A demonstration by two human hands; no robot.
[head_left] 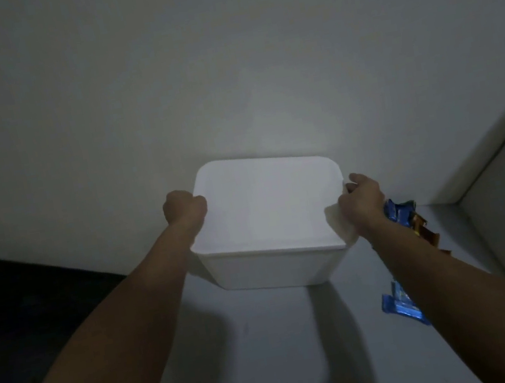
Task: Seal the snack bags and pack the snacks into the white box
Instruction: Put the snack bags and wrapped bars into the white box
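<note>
The white box stands on a pale tabletop against the wall, seen from above with its top glaring white, so I cannot tell what is inside. My left hand grips the box's left rim with curled fingers. My right hand grips the right rim, fingers curled over a white handle tab. Two snack bags lie to the right, partly hidden by my right forearm: a blue and orange bag near my wrist and a blue bag nearer me.
A white wall rises directly behind the box. A wall corner or ledge closes the right side. The tabletop stretches toward me, with a dark area beyond its left edge.
</note>
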